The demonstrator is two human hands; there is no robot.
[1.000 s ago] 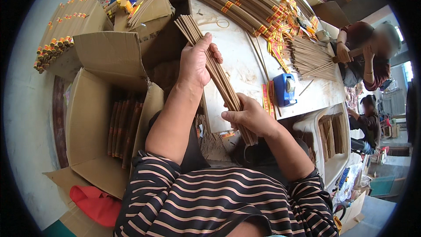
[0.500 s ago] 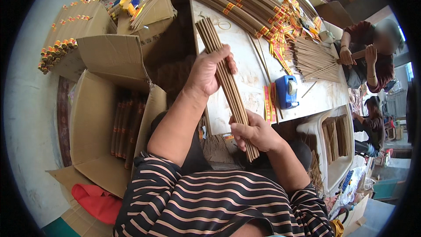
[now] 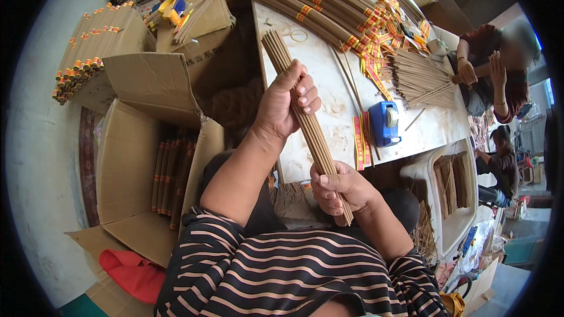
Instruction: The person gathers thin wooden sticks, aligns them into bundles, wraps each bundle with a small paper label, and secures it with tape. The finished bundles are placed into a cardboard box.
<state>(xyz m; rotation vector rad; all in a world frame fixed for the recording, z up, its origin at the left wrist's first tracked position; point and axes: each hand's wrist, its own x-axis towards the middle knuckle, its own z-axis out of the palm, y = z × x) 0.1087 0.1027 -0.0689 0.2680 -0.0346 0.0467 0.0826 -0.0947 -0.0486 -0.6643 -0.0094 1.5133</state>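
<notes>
A bundle of thin brown incense sticks (image 3: 311, 129) slants across my front, its upper end over the white table (image 3: 329, 91). My left hand (image 3: 288, 97) is wrapped round its upper part, fingers curled over the far side. Lower down, my right hand (image 3: 341, 188) grips the same bundle, thumb lying across the sticks. The lower ends poke out below that hand. Right of the bundle, a blue tape dispenser (image 3: 385, 123) stands on the table, with red and yellow paper labels (image 3: 361, 139) beside it.
Labelled bundles (image 3: 317, 9) and loose sticks (image 3: 420, 79) cover the table's far side. At left, an open cardboard box (image 3: 126, 170) holds dark bundles; more bundles (image 3: 82, 64) are stacked behind it. A white tub (image 3: 443, 240) stands at right. A co-worker (image 3: 493, 76) sits beyond the table.
The bundle's sticks have drawn together into a tighter, rounder bunch. My right hand has closed more fully round the lower part, and both hands have shifted slightly.
</notes>
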